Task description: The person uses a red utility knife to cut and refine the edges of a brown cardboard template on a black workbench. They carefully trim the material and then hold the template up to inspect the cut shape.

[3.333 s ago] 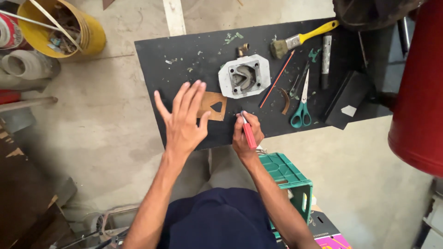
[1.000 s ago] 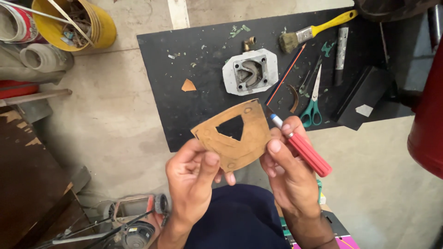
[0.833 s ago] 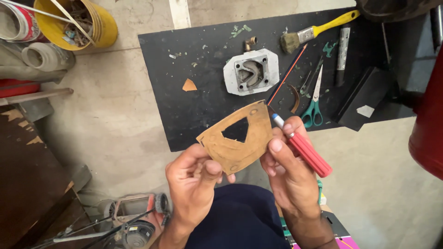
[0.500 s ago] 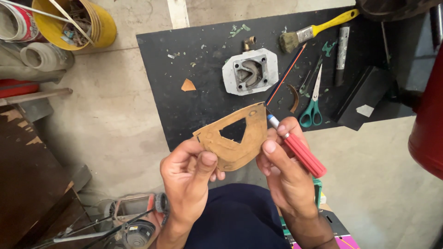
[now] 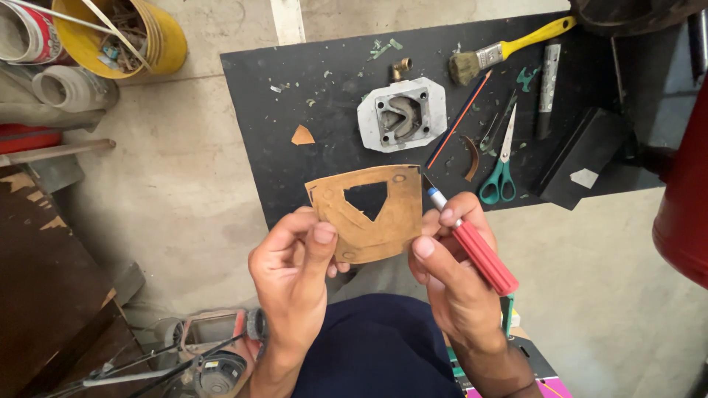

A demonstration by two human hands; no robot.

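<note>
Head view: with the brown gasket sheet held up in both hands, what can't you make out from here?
- Brown gasket sheet: lower corners hidden by the left hand and right hand thumbs.
- Red-handled craft knife: blade tip too small to make out against the sheet's edge.
- Grey metal casting: bore interior in shadow.
- Red cylinder: cut off by the right edge.

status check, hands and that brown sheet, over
Left hand pinching brown gasket sheet. Right hand on sheet edge, also holding red knife. Nothing in the way.
</note>
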